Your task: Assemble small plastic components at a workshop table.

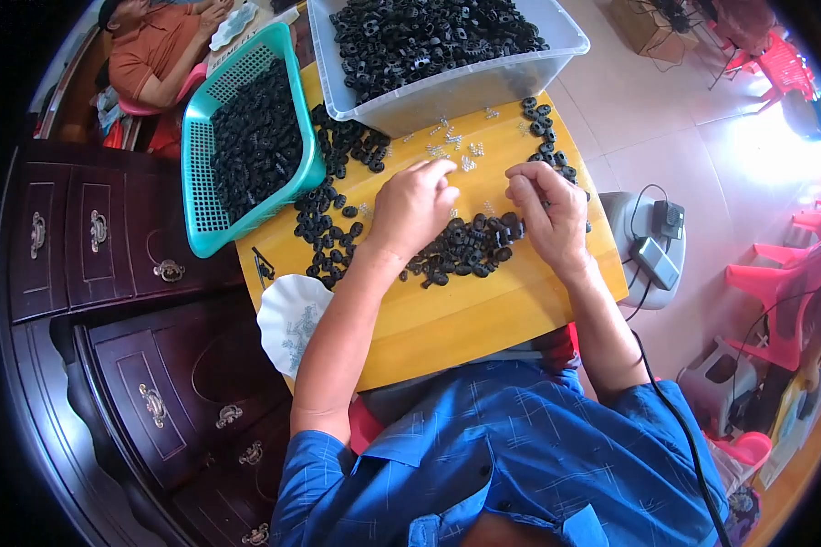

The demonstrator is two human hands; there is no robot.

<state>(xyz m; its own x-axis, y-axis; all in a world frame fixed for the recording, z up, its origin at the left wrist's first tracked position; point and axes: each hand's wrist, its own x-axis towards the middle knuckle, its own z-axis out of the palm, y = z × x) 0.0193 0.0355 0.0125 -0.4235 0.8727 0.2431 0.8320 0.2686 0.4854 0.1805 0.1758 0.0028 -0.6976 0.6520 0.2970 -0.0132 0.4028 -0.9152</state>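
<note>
Over the middle of a yellow wooden table (429,337), my left hand (418,205) is closed, its thumb and fingertips bent together. To its right, my right hand (552,211) is curled in a pinch; whatever either hand holds is too small to make out. The hands are apart from each other. Small silvery pieces that look like springs (468,164) are scattered just beyond my fingers. Below and between my hands spreads a pile of small black plastic pieces (465,248), rounded with openings. More black pieces (333,219) lie along the table's left side, others (540,123) along its right edge.
A clear plastic bin (456,77) full of black pieces stands at the far edge. A teal basket (312,173) with more is at left. Nearer stands a white scalloped dish (274,305) with tiny pieces. Dark drawers (155,365) flank the table; another person (150,55) sits far left.
</note>
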